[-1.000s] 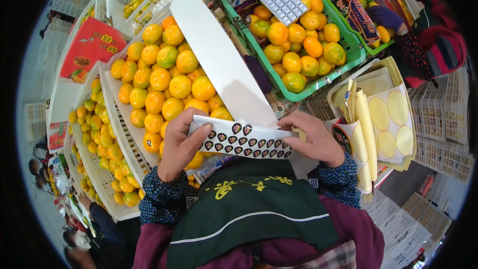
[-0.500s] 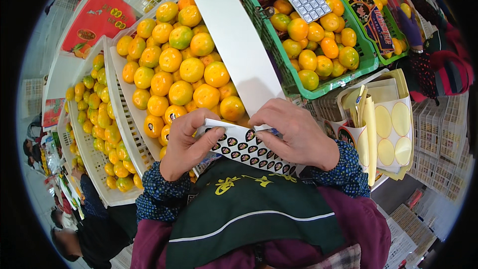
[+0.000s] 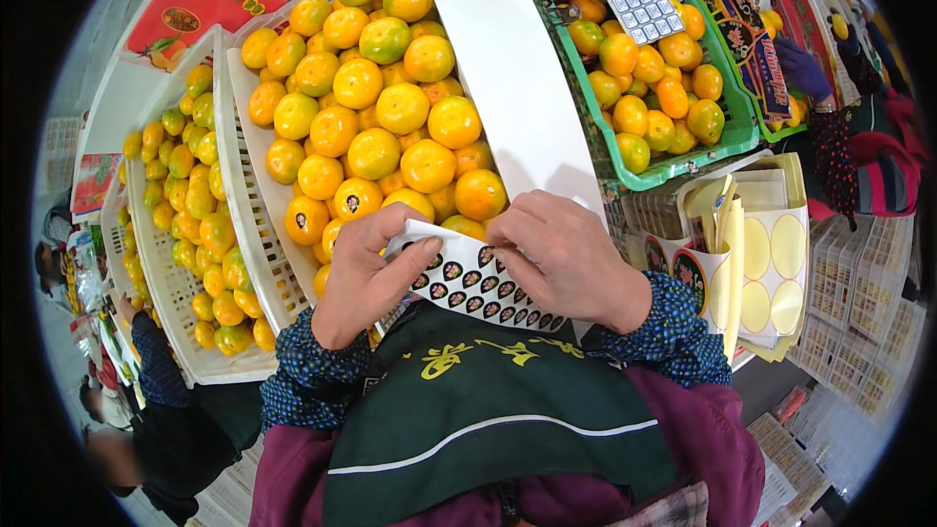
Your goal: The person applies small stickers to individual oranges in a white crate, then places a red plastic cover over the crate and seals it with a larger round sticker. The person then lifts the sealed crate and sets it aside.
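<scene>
A white sheet of dark oval stickers (image 3: 464, 291) lies across my lap above the green apron (image 3: 488, 449). My left hand (image 3: 371, 273) is closed on its left end, thumb on the front. My right hand (image 3: 561, 259) pinches its upper edge, fingertips curled over it near the middle. Just beyond the sheet is a white crate of orange-yellow mandarins (image 3: 356, 83), a few with dark stickers on them. A long white board (image 3: 478, 39) stands along that crate's right side.
Crates of smaller mandarins (image 3: 185, 224) stand left, below a red box panel (image 3: 200, 5). A green crate (image 3: 683, 161) is upper right, above yellow label sheets (image 3: 771, 273). A co-worker's gloved hand (image 3: 805, 68) is at right; other people (image 3: 166, 429) are lower left.
My right hand has moved left from the sheet's far end to nearer its middle. The crates sit shifted in the picture as the view moved.
</scene>
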A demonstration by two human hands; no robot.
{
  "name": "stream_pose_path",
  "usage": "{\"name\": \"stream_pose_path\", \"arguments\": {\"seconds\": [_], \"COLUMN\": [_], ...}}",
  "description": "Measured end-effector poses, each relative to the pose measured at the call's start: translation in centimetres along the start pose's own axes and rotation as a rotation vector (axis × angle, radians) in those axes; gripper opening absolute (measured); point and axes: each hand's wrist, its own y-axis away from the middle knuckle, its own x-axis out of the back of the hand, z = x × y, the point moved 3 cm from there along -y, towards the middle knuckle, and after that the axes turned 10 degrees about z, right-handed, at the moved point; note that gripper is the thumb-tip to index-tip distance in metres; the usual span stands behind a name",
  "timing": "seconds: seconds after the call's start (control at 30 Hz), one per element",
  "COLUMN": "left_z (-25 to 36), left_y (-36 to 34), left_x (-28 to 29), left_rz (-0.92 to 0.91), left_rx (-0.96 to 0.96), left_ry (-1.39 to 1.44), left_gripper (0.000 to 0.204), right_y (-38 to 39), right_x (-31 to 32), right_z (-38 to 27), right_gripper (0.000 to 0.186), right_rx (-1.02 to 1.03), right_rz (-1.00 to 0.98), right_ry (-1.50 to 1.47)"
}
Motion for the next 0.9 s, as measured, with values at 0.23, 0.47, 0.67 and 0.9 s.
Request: {"name": "stream_pose_path", "arguments": {"seconds": [0.23, 0.47, 0.67, 0.9], "left_z": [-1.8, -3.3, -4.7, -5.3], "left_y": [1.3, 4.1, 5.9, 6.2], "left_x": [1.4, 3.5, 3.7, 3.9], "left_rz": [0.049, 0.03, 0.045, 0.042], "left_rx": [0.205, 0.118, 0.149, 0.099], "left_ry": [0.189, 0.048, 0.108, 0.082], "left_gripper": [0.008, 0.006, 0.008, 0.009], "right_y": [-0.5, -2.3, -2.0, -2.5], "right_x": [-0.4, -0.2, -4.3, -6.5], "right_z": [-0.5, 4.3, 5.5, 5.3], "right_gripper": [0.012, 0.014, 0.01, 0.019], "right_rx": [0.058, -0.462, -0.229, -0.244], "right_rz": [0.069, -0.145, -0.186, -0.189], "right_ry": [-0.213, -0.111, 0.198, 0.488]}}
